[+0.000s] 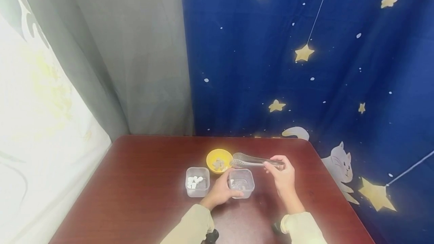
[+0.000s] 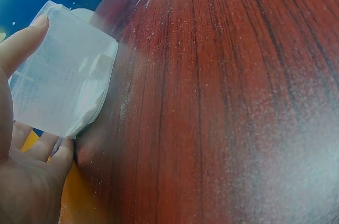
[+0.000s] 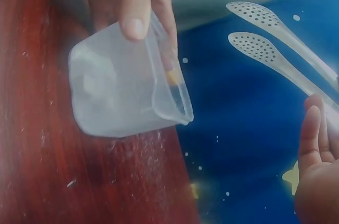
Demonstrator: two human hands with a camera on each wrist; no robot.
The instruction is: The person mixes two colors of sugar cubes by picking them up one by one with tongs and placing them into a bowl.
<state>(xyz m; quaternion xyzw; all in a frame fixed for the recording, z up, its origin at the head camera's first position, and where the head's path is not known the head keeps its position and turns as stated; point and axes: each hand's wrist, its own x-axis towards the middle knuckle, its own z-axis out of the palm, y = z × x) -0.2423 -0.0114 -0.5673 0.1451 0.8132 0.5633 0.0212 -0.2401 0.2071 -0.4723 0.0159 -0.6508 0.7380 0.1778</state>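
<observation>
My left hand (image 1: 220, 191) grips a clear square plastic container (image 1: 250, 185) by its side, thumb and fingers at opposite walls. A few pale pieces lie at the bottom of this container, blurred through its wall in the left wrist view. In my right hand (image 1: 285, 175) is a pair of metal tongs (image 3: 254, 46) with perforated heads. The heads stand apart with nothing between them, pointing left. In the head view they are close beside a yellow bowl (image 1: 211, 156), which contains several greyish-beige pieces.
A second clear container (image 1: 204, 192) with several small white pieces stands left of my left hand. All the containers are on a reddish-brown wooden table (image 1: 145, 183). Behind it hang a grey curtain (image 1: 152, 67) and a blue one (image 1: 244, 67) with stars.
</observation>
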